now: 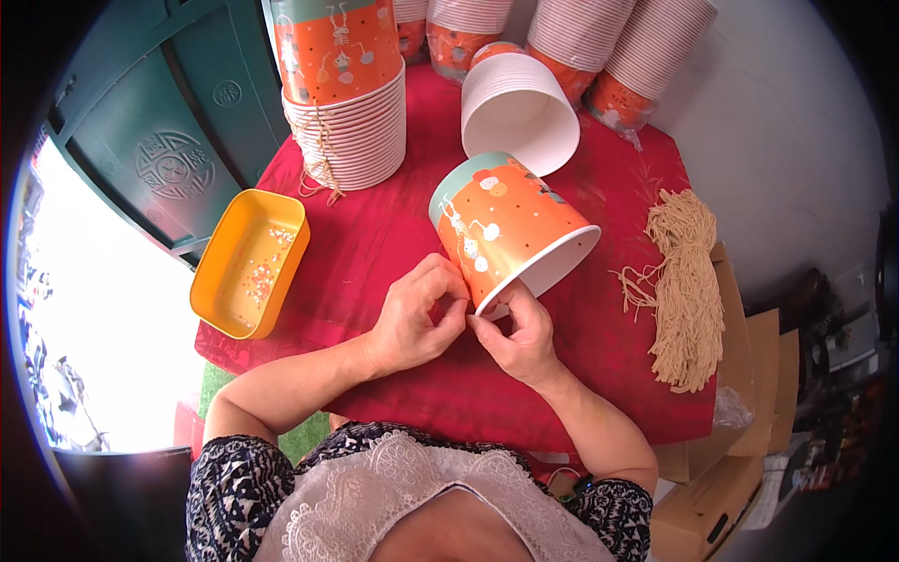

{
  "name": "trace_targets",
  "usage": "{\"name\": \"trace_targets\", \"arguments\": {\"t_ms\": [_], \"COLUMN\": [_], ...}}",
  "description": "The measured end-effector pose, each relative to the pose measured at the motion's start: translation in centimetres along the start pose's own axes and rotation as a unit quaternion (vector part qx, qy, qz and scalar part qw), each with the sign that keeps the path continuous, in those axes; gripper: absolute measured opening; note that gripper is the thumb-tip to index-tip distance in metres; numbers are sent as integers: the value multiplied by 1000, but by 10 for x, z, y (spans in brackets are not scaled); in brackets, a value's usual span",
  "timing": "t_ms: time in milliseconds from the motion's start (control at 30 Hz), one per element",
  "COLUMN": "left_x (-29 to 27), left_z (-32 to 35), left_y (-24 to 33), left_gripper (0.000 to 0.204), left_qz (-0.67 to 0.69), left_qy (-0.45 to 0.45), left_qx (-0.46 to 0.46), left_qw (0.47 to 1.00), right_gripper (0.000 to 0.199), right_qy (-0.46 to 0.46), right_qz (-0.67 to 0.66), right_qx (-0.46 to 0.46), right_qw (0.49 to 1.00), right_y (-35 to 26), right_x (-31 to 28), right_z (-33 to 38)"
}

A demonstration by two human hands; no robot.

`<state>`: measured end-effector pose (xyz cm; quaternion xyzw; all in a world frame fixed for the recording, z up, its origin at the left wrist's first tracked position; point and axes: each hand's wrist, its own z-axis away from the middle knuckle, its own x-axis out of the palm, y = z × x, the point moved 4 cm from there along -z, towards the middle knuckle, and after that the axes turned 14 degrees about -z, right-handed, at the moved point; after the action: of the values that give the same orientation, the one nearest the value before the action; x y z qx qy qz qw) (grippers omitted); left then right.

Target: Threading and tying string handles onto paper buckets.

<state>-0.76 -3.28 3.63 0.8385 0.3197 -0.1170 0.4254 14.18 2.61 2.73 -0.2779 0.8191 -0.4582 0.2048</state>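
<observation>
Both hands' fingertips at paper bucket rim

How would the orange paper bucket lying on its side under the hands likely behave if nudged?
The orange paper bucket looks thin-walled and empty, so probably light. Lying on its side on the red cloth, it would likely roll in a curve, being tapered. Its rim may flex where the left hand and right hand pinch.

Black-and-white patterned short sleeves, seemingly white lace front, bare forearms

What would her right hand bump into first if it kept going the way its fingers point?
Probably the left hand: the right hand points left toward it, fingertips almost meeting at the rim of the orange paper bucket.
</observation>
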Motion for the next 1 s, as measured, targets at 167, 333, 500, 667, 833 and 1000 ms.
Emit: {"name": "trace_targets", "arguments": {"t_ms": [167,333,500,667,833,1000], "left_x": [-33,-107,-167,-203,-168,-109], "left_z": [-19,-30,-12,32,8,-29], "left_y": [8,20,-6,-57,-18,43], "left_gripper": [19,16,6,11,40,44], "left_qz": [-41,-198,-369,-526,-487,-370], "left_qy": [26,56,56,-97,-28,-56], "left_qx": [11,-49,-166,-204,-108,-27], "left_qw": [999,977,913,820,866,927], "right_gripper": [26,30,30,24,21,24], "right_qy": [-7,-41,-43,-54,-34,-43], "right_qz": [34,98,111,137,181,201], "right_qx": [-11,-78,-81,-119,-181,-181], "right_qw": [999,991,990,982,966,962], "right_y": [-1,-4,-4,-9,-10,-11], "right_x": [1,0,-7,1,3,-6], "right_z": [0,0,2,-2,0,-1]}}
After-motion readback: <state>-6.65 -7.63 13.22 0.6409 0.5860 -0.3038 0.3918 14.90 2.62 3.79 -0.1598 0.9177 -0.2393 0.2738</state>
